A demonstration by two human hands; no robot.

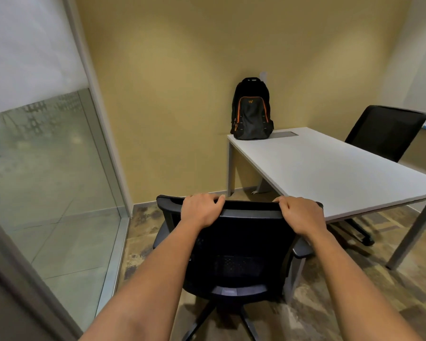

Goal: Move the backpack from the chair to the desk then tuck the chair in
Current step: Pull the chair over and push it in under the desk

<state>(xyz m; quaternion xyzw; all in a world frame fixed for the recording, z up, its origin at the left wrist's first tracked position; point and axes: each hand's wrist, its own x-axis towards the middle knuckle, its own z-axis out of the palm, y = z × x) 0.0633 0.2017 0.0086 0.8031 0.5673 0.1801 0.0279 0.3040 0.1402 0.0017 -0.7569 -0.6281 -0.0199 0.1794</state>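
Note:
A black backpack with orange trim (251,110) stands upright on the far left corner of the white desk (330,168), leaning against the yellow wall. A black mesh office chair (239,247) stands right in front of me, to the left of the desk's near corner, its back toward me. My left hand (202,209) grips the top edge of the chair back on its left part. My right hand (300,212) grips the same edge on its right part. The chair's seat is hidden behind its back.
A second black chair (386,131) stands at the desk's far right side. A glass partition (47,180) with a metal frame runs along the left. The desk's grey legs (411,235) stand on a patterned brown floor.

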